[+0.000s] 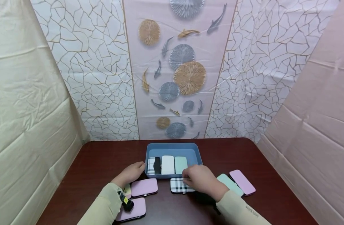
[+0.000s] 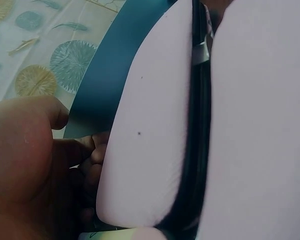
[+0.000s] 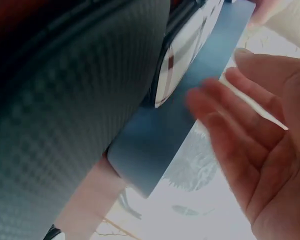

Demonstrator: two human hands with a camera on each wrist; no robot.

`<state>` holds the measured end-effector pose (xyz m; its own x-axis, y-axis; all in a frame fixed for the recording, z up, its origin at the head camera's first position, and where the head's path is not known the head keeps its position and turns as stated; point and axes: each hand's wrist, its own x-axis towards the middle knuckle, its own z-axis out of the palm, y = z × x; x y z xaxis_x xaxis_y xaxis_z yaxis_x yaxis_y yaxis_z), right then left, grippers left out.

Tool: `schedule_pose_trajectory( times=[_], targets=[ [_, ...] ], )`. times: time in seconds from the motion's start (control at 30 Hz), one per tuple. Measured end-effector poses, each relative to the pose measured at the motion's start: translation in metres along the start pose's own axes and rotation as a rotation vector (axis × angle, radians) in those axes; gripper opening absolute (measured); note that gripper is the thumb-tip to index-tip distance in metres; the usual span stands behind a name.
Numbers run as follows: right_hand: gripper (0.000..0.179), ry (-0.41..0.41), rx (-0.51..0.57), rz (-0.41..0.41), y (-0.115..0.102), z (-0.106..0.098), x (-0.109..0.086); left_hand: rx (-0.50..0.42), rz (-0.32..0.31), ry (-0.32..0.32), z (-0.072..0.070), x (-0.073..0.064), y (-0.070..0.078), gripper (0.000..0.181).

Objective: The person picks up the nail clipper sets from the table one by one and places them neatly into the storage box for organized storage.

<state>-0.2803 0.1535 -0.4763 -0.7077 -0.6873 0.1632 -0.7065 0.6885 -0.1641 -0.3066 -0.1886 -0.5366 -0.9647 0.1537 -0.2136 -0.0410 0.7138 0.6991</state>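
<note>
My left hand (image 1: 131,172) lies at the left end of the blue tray (image 1: 198,155), fingertips against its side wall. Just in front of that hand is a pink flat case (image 1: 144,187), large in the left wrist view. My right hand (image 1: 200,178) hovers by the tray's front right corner, overlapping the right end of a plaid case (image 1: 177,185). In the right wrist view its loosely bent fingers (image 3: 230,145) hold nothing and are slightly blurred. Inside the tray stand a black-and-plaid case (image 1: 157,165), a white case (image 1: 168,165) and a mint case (image 1: 180,165).
Another pink case (image 1: 136,208) lies by the left wrist, with a yellowish case (image 1: 127,190) partly under the sleeve. A mint case (image 1: 231,184) and a pink case (image 1: 242,182) lie right of the right hand. A dark textured case (image 3: 85,115) is close to the right wrist.
</note>
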Motion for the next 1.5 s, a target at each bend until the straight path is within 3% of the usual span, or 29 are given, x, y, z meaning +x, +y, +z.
schedule_pose_trajectory(
  times=[0.37,0.5,0.73,0.9,1.13,1.33,1.5],
  targets=[
    [0.031,-0.094,-0.093,0.069,-0.013,0.01,-0.009,0.011,0.004,0.004,0.001,0.0,0.0,0.065],
    [0.043,-0.152,-0.046,0.177,-0.018,0.015,-0.011,0.017,0.005,-0.004,0.001,-0.001,0.001,0.067],
    [0.047,-0.242,0.091,0.39,-0.024,0.022,-0.013,0.015,0.002,-0.003,0.002,-0.001,0.0,0.067],
    [0.053,-0.262,0.142,0.477,-0.027,0.027,-0.015,0.008,0.003,0.001,0.003,0.0,-0.001,0.066],
    [0.055,-0.23,0.191,0.466,-0.027,0.029,-0.019,0.031,0.012,0.009,0.004,-0.001,-0.002,0.07],
    [0.025,-0.167,0.415,0.377,-0.018,0.027,-0.028,0.024,0.014,0.017,0.005,-0.003,-0.001,0.07],
    [0.008,-0.146,0.527,0.307,-0.009,0.02,-0.034,0.058,0.03,0.016,0.005,0.0,-0.002,0.072]
  ],
)
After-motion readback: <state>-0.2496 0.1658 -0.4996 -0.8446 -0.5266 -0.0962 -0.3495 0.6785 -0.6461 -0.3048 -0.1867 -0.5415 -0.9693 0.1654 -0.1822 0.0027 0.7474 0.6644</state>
